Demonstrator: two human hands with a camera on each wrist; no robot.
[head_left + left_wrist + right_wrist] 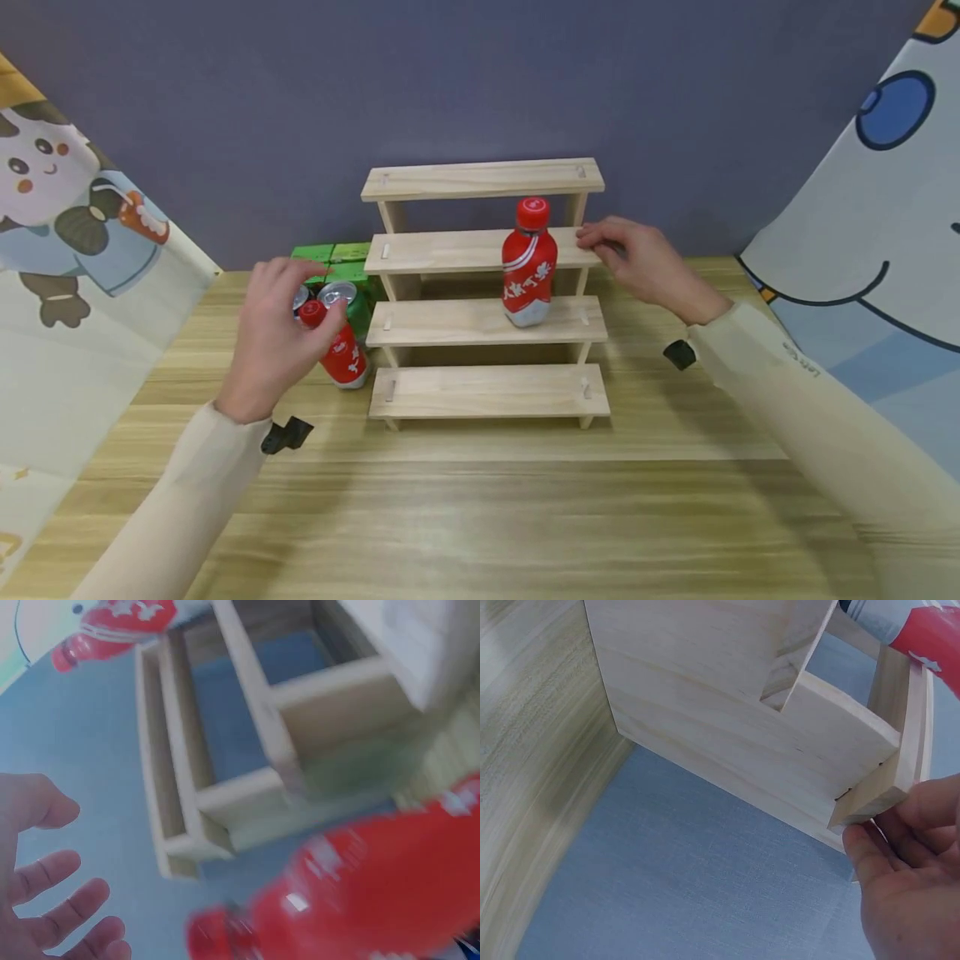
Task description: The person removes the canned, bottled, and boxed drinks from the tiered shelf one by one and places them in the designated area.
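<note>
A stepped wooden display shelf (487, 321) stands against the back wall. My right hand (637, 254) pinches the right end of its second board from the top; the right wrist view shows thumb and fingers at that board end (877, 791). One red bottle (529, 267) stands upright on the board below, towards the right. My left hand (273, 333) hovers left of the shelf, fingers bent and apart, near a second red bottle (347, 358) on the table. In the left wrist view a gap separates this hand (56, 885) from the nearer bottle (360, 892).
Behind the left bottle are a green can (356, 310), another can partly hidden by my hand, and green boxes (348, 260). The wood-grain table (480, 508) extends in front. A dark wall (480, 83) closes the back, with cartoon-printed panels at both sides.
</note>
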